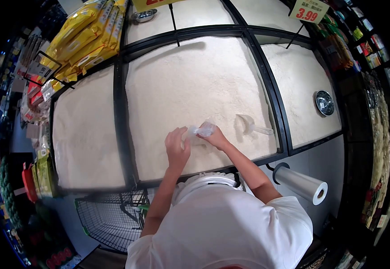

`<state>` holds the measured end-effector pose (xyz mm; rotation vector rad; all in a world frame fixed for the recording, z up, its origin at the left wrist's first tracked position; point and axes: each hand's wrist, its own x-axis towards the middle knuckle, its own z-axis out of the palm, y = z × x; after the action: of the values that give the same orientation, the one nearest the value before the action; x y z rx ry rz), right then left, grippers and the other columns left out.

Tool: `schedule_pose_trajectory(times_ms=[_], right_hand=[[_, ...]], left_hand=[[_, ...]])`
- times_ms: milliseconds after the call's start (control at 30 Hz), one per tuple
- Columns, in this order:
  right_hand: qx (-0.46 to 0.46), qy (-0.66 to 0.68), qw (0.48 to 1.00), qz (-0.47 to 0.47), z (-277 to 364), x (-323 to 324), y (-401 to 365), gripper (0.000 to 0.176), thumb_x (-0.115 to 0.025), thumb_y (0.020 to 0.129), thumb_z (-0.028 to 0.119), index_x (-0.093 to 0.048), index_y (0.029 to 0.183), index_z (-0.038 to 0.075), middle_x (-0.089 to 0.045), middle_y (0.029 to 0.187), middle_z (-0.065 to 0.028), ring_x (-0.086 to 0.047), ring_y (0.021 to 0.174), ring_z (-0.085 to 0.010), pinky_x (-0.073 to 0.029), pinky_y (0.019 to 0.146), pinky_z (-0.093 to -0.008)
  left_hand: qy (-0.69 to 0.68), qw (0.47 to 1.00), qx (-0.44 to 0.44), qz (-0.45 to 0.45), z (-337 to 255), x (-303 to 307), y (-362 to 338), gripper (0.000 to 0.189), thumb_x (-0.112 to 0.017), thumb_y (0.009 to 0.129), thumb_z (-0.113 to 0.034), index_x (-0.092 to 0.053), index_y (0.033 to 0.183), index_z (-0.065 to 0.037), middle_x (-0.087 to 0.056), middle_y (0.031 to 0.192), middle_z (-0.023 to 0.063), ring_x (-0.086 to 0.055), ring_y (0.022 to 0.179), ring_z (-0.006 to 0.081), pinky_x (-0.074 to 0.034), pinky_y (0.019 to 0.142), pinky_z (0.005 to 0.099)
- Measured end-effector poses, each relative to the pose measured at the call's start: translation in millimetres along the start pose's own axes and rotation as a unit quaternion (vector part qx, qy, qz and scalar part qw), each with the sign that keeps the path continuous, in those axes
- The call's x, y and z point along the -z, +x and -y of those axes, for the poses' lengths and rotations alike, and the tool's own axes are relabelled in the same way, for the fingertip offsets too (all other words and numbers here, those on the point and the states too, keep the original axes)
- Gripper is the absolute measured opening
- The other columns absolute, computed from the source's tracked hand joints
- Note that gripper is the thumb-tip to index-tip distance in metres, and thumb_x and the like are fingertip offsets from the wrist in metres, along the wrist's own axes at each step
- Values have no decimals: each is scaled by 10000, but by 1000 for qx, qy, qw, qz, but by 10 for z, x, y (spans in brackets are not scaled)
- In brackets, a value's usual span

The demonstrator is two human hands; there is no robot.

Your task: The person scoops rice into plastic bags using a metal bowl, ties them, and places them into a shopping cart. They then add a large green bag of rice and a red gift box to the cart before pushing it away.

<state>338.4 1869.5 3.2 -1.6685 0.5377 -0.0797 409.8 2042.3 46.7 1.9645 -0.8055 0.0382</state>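
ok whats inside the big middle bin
Pale powder fills the middle bin, with a scoop lying on it. The left hand and right hand are over it with a clear plastic bag. Anything buried under the powder can't be seen.

**Off-white powder framed in black beside bright yellow bags**

Creamy off-white powder fills bins edged by black frames, near glossy yellow bags with white patches. A pale sign carries red digits; another sign is yellow with red figures. The shirt is plain white, the plastic bag colourless and see-through, the scoop whitish. Silver bowls gleam, and a grey wire-grid cart shows green trim.
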Motion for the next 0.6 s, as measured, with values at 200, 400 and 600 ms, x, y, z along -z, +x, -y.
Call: schedule_pose_trajectory(times_ms=[200,400,600], right_hand=[[-12,33,998,54,-55,81,42,224,-786,818,116,-661,993,55,-681,939,-39,-637,893,-127,-518,796,-293],[-83,196,974,74,-141,86,-16,271,-784,809,89,-644,1037,50,-672,1029,-47,-636,979,-133,-517,877,-293],[-36,70,995,-55,-140,-28,-89,321,-775,800,77,-638,1089,49,-654,1027,-62,-625,957,-162,-504,856,-309]], left_hand=[[20,992,-56,110,553,-262,151,341,-797,734,-138,-641,1029,-71,-647,1179,99,-557,1145,358,-428,995,471],[-264,931,113,224,507,-283,203,168,-749,811,-87,-634,930,-54,-649,993,56,-606,965,202,-476,855,338],[-486,789,360,106,554,-518,126,93,-674,896,-119,-653,939,-39,-638,881,22,-576,853,97,-456,770,260]])
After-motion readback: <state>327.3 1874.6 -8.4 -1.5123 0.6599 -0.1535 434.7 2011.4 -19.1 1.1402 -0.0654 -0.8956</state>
